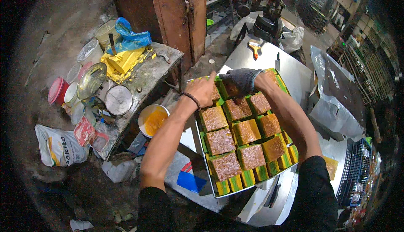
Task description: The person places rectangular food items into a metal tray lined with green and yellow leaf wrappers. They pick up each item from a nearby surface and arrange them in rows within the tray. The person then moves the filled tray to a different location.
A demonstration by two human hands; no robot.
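Square pieces of layer cake [248, 131], brown on top with green and yellow sides, stand in rows in a shallow tray [203, 152] before me. Narrow cake strips [248, 177] fill its near edge. My left hand [200, 91], bare with a dark bracelet at the wrist, lies at the far left corner; its index finger is stretched out, the other fingers partly hidden. My right hand [240, 80], in a dark grey glove, bends its fingers over a back-row cake piece [229, 90]. The glove hides much of that piece.
A brush [254, 48] and a knife [277, 59] lie on the metal table [237, 57] beyond the tray. On the left bench [147, 76] are yellow blocks [122, 63] and tubs. A bucket [154, 120] with orange contents stands between. A blue crate [354, 173] is at right.
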